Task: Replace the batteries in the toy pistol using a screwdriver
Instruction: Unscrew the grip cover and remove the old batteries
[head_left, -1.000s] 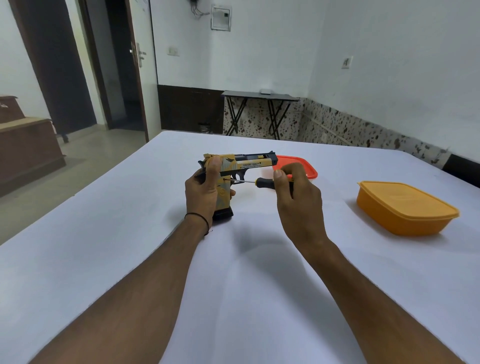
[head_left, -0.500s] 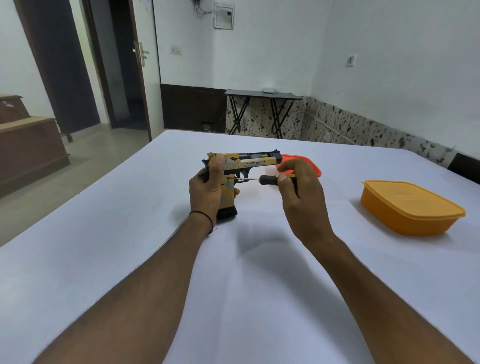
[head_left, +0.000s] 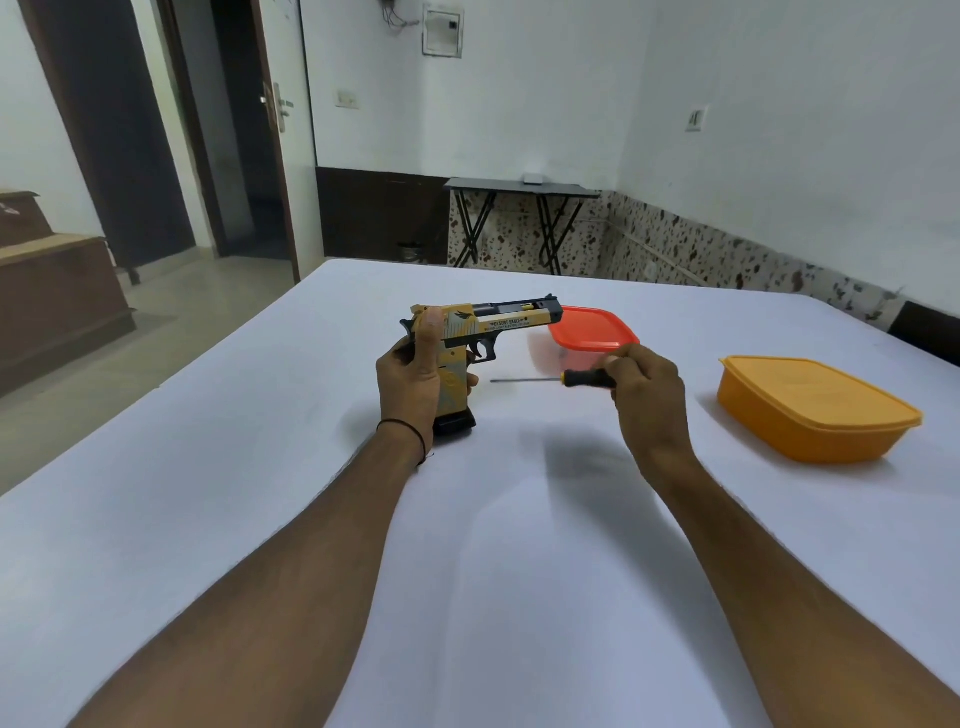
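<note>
Head view, only one.

- White table (head_left: 260, 467) fills the near and middle field; both forearms reach out over it.
- Left hand (head_left: 410, 379): fingers curled round the grip of the toy pistol (head_left: 498, 319), thumb upright against the rear of the slide. Thin black band (head_left: 402, 428) at the wrist.
- Pistol sits mid-table, left of centre. It is upright with the barrel pointing right and the black magazine base down at the table surface.
- Right hand (head_left: 647, 395): fingertips pinch the black-and-yellow handle of the screwdriver (head_left: 550, 380). Shaft level, tip pointing left toward the pistol grip, with a clear gap between tip and pistol.
- Red-lidded container (head_left: 592, 327) on the far side, just beyond the muzzle.
- Orange lidded box (head_left: 810, 410) to the right, well apart from the hands.
- Dark folding table (head_left: 519, 187) at the far wall.
</note>
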